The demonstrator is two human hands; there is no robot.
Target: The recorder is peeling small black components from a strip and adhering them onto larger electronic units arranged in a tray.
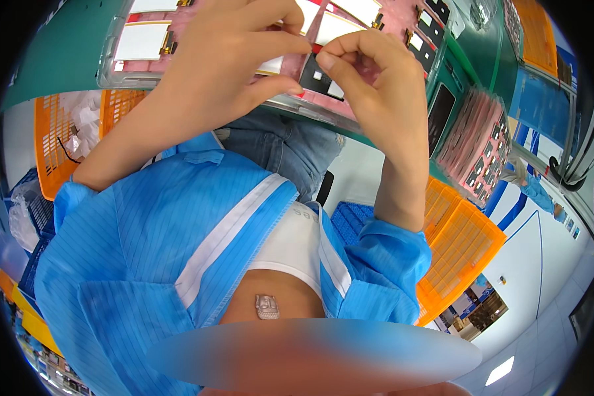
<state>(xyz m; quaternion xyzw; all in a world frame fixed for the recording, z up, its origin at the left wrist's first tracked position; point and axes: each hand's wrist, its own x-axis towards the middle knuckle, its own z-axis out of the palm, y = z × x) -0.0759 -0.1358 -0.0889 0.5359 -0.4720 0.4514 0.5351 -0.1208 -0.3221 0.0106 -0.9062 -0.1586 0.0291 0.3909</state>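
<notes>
Both hands are over a pink tray with a clear plastic rim, which holds flat white rectangular pieces with gold-and-black ends. My right hand pinches a small red tab between thumb and index finger, just above a black piece with white squares. My left hand is open beside it. Its index fingertip is close to the red tab, touching or nearly so, and its thumb stands apart lower down. More black pieces lie at the tray's right side.
A stack of pink trays stands right of the work, next to a dark phone-like slab on the green table. Orange baskets stand low at left and right. Clear plastic wrap lies at the upper right.
</notes>
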